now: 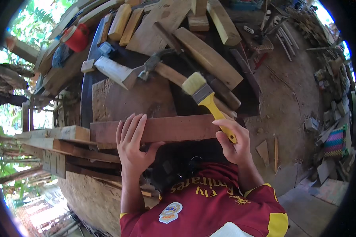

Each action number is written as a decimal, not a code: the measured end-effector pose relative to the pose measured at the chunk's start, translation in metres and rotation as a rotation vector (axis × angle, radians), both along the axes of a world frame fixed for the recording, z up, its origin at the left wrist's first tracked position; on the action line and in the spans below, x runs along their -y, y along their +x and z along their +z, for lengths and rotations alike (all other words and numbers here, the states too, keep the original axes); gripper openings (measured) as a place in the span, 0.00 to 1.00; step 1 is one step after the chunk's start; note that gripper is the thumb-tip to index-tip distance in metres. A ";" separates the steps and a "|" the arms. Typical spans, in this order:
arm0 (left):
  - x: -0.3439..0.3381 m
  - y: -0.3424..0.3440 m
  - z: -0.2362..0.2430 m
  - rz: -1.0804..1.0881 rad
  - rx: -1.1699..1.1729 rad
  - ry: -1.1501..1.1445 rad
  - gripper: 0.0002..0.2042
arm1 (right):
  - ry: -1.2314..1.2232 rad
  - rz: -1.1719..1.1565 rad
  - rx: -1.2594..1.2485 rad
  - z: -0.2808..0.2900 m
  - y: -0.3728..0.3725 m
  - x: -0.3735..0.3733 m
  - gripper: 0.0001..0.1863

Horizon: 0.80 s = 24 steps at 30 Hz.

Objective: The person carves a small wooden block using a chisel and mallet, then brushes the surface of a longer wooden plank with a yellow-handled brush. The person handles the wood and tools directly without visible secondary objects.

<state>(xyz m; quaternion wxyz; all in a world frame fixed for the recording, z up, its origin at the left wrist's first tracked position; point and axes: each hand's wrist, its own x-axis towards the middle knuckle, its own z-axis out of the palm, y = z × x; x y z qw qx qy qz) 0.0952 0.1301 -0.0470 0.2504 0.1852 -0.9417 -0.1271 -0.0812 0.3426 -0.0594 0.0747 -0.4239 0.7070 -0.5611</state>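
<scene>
A reddish-brown wooden beam (178,128) lies crosswise in front of me at the near side of the dark work table. My left hand (135,141) rests on its left part, fingers stretched over the top face and thumb at the near edge. In my right hand (234,142) is a paintbrush (213,108) with a yellow handle, gripped near the handle's end. Its pale bristles point up and to the left, over the handle of a claw hammer (166,71). Beyond the beam lies a flat brown board (134,98).
Planks and blocks (207,55) crowd the table's far side, beside a dark rod-like tool (209,79). A white-faced wooden piece (112,71) lies left of the hammer. Stacked timber (63,138) stands at the left, near a red container (76,37). Scraps (263,152) lie on the floor at right.
</scene>
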 end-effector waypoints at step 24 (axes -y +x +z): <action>0.000 -0.001 -0.009 0.033 -0.037 -0.047 0.34 | 0.053 0.326 -0.196 0.032 -0.074 0.062 0.13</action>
